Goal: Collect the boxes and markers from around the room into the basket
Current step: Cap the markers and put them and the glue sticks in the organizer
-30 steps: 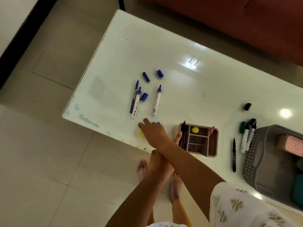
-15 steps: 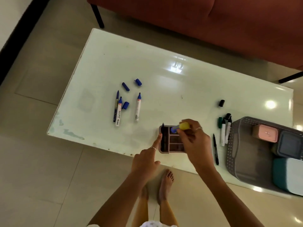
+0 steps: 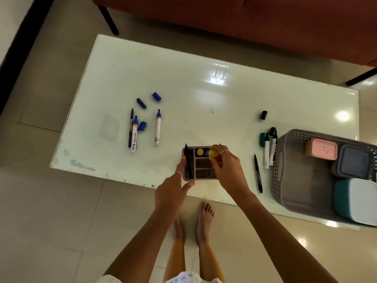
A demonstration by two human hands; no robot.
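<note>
A small brown compartment box [image 3: 201, 174] sits near the table's front edge, with a dark marker and a yellow piece in it. My left hand [image 3: 173, 190] holds its left side, thumb at the front corner. My right hand [image 3: 225, 168] pinches a small yellow and blue item [image 3: 212, 153] over the box's back compartments. Blue markers [image 3: 157, 127] and blue caps [image 3: 156, 96] lie at the left. Black and green markers [image 3: 268, 148] and a thin black pen [image 3: 258, 174] lie beside the grey basket [image 3: 279, 160], which holds a pink box [image 3: 322, 149], a blue-grey box [image 3: 354, 162] and a teal box [image 3: 355, 201].
The white glossy table [image 3: 204, 88] stands on a tiled floor. A loose black cap [image 3: 263, 115] lies behind the right markers. A red sofa [image 3: 244, 21] runs behind the table. My bare feet [image 3: 204, 219] stand at the table's front edge.
My right hand picked the yellow and blue item up from the left of the box and carried it over the box. My left hand came to the box's left side.
</note>
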